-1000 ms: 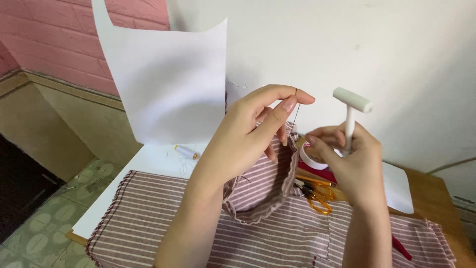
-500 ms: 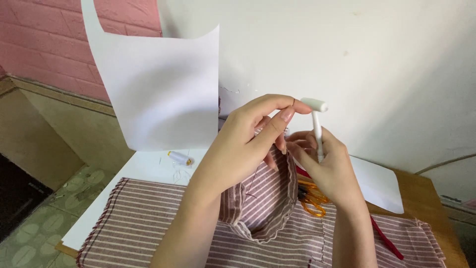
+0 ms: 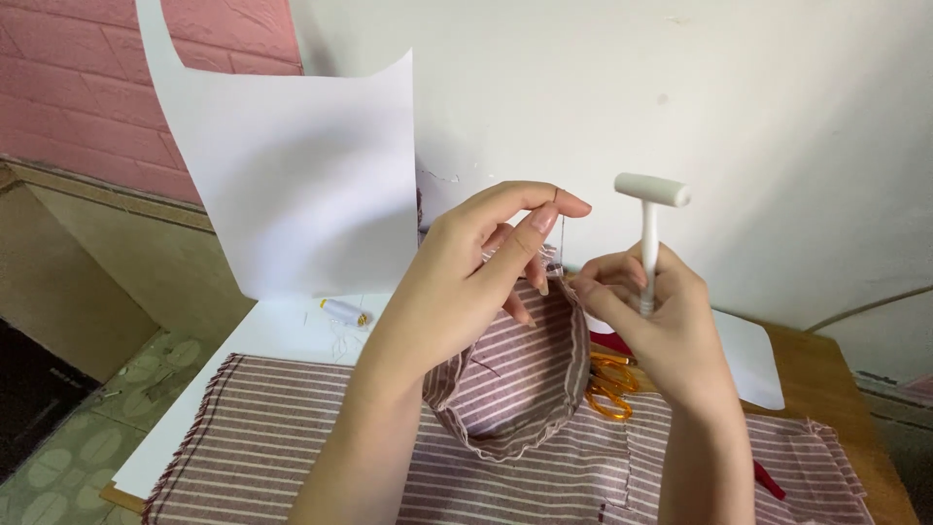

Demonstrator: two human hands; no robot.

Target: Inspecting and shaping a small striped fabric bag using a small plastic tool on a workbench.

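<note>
My left hand (image 3: 466,282) is raised over the table and pinches a thin needle with thread (image 3: 561,228) between thumb and forefinger, just above a curved edge of brown-and-white striped fabric (image 3: 505,389) that it lifts. My right hand (image 3: 651,321) sits close beside it and grips the stem of a white T-handled tool (image 3: 649,228), head pointing up. The fingertips of both hands nearly meet at the fabric's edge.
The striped fabric spreads across a wooden table (image 3: 836,369). Yellow-handled scissors (image 3: 607,384) lie under my right hand. A white thread spool (image 3: 345,311) rests on white paper (image 3: 292,331). A large white paper sheet (image 3: 301,185) leans against the white wall; a pink brick wall (image 3: 68,87) stands at left.
My right hand, with the white tool, swung in toward my left hand and then eased slightly apart. My left hand kept its pinch above the fabric edge.
</note>
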